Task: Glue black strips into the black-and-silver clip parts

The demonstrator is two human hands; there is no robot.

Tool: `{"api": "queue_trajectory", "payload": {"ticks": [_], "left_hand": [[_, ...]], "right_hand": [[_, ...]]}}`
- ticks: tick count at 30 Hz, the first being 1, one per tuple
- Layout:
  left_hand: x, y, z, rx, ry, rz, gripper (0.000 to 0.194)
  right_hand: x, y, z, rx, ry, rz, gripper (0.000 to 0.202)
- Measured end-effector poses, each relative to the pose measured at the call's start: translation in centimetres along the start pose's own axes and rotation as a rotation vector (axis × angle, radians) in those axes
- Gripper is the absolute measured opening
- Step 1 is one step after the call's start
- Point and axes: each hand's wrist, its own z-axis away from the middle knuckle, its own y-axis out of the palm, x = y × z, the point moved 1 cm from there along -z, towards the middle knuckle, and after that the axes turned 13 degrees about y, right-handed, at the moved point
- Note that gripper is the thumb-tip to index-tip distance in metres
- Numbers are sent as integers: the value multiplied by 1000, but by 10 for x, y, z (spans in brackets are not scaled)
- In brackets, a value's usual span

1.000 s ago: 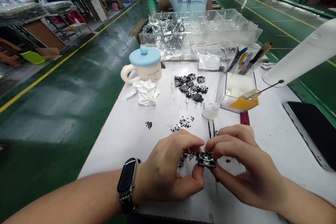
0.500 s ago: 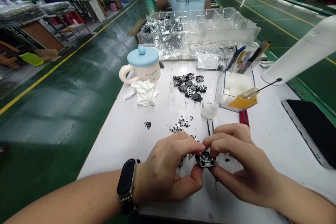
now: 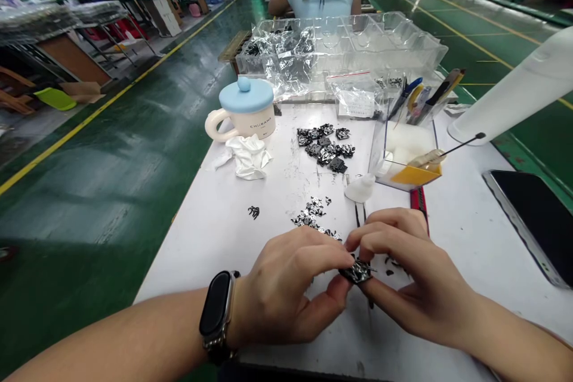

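Note:
A small black and silver part [image 3: 357, 271] is pinched between both hands above the near part of the white table [image 3: 215, 239]. My left hand [image 3: 298, 286], with a dark watch on its wrist, grips the part's left side with thumb and fingertips. On the other side, my right hand [image 3: 409, 274] holds it, thumb below and fingers above. Beyond the hands lie a scatter of tiny silver pieces [image 3: 311, 212] and a pile of similar black parts [image 3: 326, 146]. Several small black curved pieces [image 3: 253, 212] lie to the left. Black tweezers run partly hidden beneath the right hand.
A blue-lidded mug [image 3: 248, 113] and crumpled tissue [image 3: 250, 157] stand back left. Clear trays [image 3: 349, 62] line the far edge. A tool holder [image 3: 405, 155], small white bottle [image 3: 359, 188], white cylinder [image 3: 514, 89] and phone [image 3: 532, 221] are to the right. A person sits beyond.
The held part has shifted slightly right and is tilted differently between the fingers. My left hand's fingertips have moved a little to the right over it.

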Motion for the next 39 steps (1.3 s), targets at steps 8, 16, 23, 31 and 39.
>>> {"api": "queue_trajectory", "payload": {"ticks": [8, 16, 23, 31, 39], "left_hand": [[-4, -4, 0, 53, -65, -21, 25], [-7, -2, -3, 76, -32, -19, 32], [-3, 1, 0, 72, -16, 3, 29], [-1, -1, -4, 59, -313, 142, 19], [1, 0, -9, -34, -332, 130, 20]], "right_hand": [[1, 0, 0, 8, 5, 13, 20], [-1, 1, 1, 41, -5, 53, 19], [-2, -1, -1, 60, -40, 88, 18], [-3, -5, -1, 151, -51, 25, 22], [-3, 0, -2, 121, 123, -330, 17]]}}
